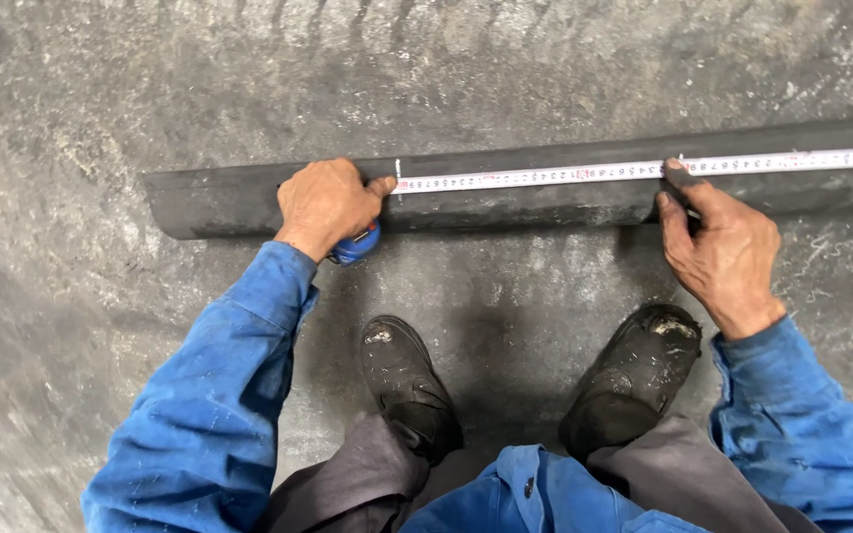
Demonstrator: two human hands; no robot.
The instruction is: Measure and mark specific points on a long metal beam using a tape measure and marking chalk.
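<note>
1. Concrete floor [71,326], grey and scuffed, with faint tread marks at the far edge; everything lies directly on it, no tabletop.
2. Nearest me: my two dark work shoes [634,380], planted apart just short of the bar, blue sleeves either side. Crouched stance puts both hands over the work.
3. Left hand [326,205] rests on the bar, grip closed round the blue tape measure case [355,245], which peeks out below the palm. Thumb points right along the blade, apparently pinning it so it lies flat.
4. Right hand [721,247] is well apart from the left. Index fingertip presses on the blade near a pale mark on the bar's top. Something dark seems to be tucked under the fingers; I cannot tell what. Grip narrow, not wrapped round anything I can confirm.
5. Long dark steel bar [545,202] lies across my view just beyond the shoes, its left end visible, its right end running out of frame.
6. Tape blade [545,177], white, stretches along the bar's upper face from my left thumb rightward past the right hand and out of frame.
</note>
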